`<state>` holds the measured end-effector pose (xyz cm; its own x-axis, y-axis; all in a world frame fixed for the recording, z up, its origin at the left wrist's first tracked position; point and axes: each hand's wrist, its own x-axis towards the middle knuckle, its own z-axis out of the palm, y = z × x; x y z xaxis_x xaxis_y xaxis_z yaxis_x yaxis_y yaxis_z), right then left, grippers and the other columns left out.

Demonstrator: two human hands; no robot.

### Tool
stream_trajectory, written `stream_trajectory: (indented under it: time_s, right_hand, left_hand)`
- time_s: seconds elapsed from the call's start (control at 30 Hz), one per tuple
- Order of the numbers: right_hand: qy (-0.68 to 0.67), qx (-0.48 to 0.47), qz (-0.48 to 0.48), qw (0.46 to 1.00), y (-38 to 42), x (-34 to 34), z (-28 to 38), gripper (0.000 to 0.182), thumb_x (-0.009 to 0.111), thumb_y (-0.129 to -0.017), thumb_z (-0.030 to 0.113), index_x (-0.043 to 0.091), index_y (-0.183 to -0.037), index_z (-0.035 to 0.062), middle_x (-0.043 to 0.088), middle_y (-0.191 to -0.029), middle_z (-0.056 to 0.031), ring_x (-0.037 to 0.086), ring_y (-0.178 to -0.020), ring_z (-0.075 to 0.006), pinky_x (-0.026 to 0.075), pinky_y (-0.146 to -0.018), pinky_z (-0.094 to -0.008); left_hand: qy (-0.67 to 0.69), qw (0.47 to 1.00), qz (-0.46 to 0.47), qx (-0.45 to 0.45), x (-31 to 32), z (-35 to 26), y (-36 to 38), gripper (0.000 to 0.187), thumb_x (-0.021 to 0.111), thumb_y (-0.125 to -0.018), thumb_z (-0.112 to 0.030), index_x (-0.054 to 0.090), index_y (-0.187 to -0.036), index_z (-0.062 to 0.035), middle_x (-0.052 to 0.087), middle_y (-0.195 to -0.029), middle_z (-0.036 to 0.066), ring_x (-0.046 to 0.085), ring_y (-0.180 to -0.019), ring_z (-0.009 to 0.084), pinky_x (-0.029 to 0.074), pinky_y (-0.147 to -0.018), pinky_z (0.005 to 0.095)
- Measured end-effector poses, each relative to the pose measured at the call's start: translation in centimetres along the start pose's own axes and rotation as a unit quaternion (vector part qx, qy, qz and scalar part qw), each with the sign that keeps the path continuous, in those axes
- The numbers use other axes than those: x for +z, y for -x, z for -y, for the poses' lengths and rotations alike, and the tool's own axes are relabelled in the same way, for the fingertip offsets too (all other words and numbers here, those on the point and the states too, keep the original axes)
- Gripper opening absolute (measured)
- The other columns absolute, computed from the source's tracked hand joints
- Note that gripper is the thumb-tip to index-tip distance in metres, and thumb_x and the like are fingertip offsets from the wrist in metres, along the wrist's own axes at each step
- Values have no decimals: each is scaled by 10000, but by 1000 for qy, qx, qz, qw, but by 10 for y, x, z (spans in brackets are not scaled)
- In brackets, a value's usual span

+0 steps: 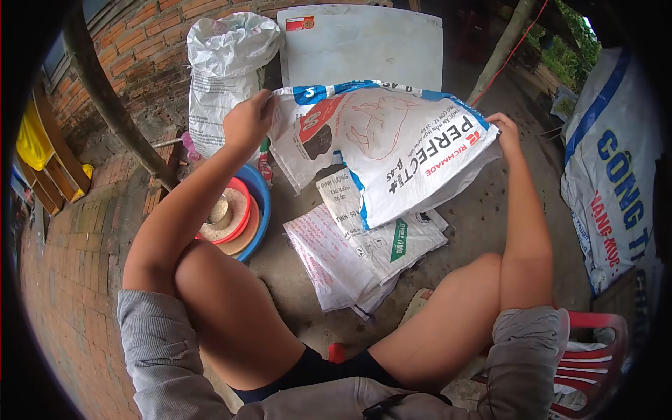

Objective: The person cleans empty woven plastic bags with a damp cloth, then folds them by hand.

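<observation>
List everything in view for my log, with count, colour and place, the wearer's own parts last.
held sack: 1, white, blue and red, between the hands
flat sacks: several, mostly white, piled on the ground
standing sack: 1, white, by the brick wall
brick wall: 1, orange-brown, upper left
board: 1, pale grey, top centre
blue basin: 1, left of the pile
red bowl: 1, in the basin
cup: 1, metallic, in the bowl
large printed sheet or sack: 1, white and blue, far right
chair: 1, red, lower right
poles: 2, brownish, upper left and upper right
yellow item: 1, far left
left hand: 1, sack's right edge
right hand: 1, sack's left edge
</observation>
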<state>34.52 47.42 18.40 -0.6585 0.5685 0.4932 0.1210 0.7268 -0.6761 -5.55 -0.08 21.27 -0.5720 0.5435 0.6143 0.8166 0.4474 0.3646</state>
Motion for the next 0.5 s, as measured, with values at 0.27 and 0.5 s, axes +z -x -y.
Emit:
stream_trajectory:
  time_s: [0.27,0.5]
  right_hand:
    - [23,217,25,976,-24,27,121,583,596,-888,567,663,-1093,25,674,-969,-88,597,-946,-156,423,-865,-258]
    - [141,187,323,917,-50,64,189,354,674,-741,39,674,-1091,-16,721,-916,-73,686,-781,-177,544,-743,-328]
  left_hand:
    - [-139,988,-63,34,37,17,-5,281,570,-889,-258,582,-1155,-166,697,-958,93,668,-850,325,515,-666,458]
    - [-351,937,3,-4,31,53,-5,835,656,-822,-155,246,-1517,-370,554,-1366,99,574,-1156,344,435,-897,540]
